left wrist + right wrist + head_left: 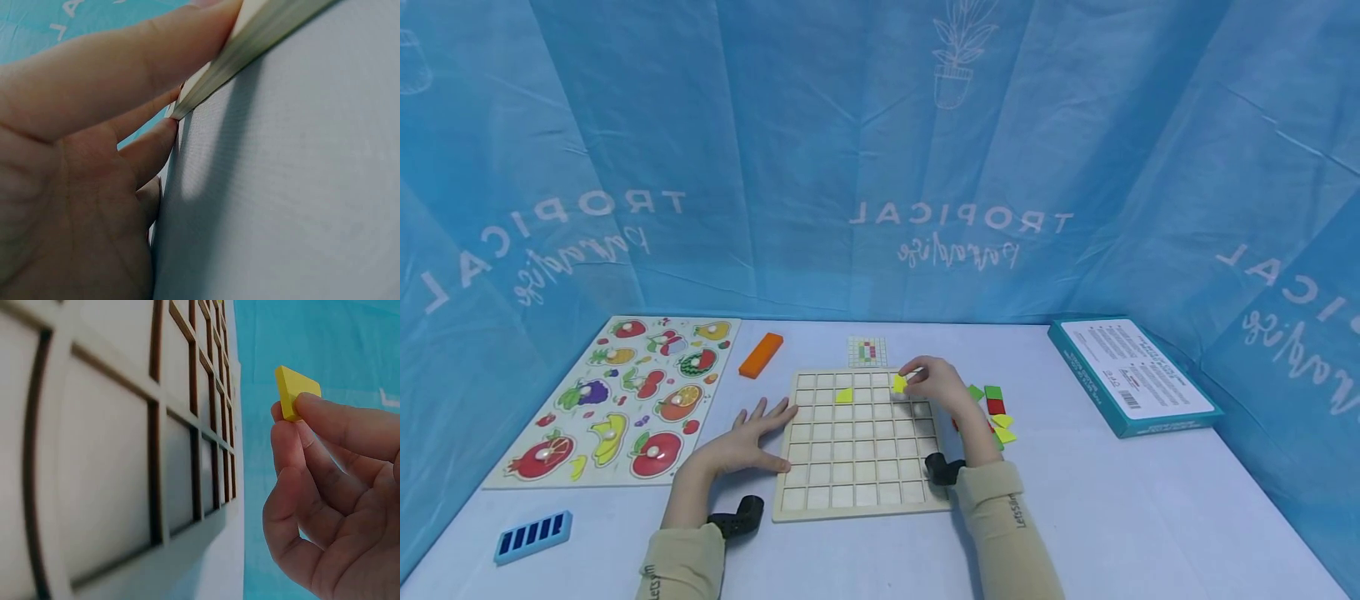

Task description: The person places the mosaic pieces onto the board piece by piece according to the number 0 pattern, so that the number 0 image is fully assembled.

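Note:
A wooden grid board lies on the white table, with a yellow piece in one of its upper cells. My left hand has its fingers spread, thumb and fingertips touching the board's left edge; in the left wrist view the hand rests along the board's side. Over the board's upper right, my right hand pinches a second yellow piece. The right wrist view shows that piece between thumb and fingers of the hand, held clear of the grid.
Green, red and yellow pieces lie right of the board. A small pattern card is behind it. An orange block, a fruit puzzle board and a blue slotted piece are at left; a teal box is at right.

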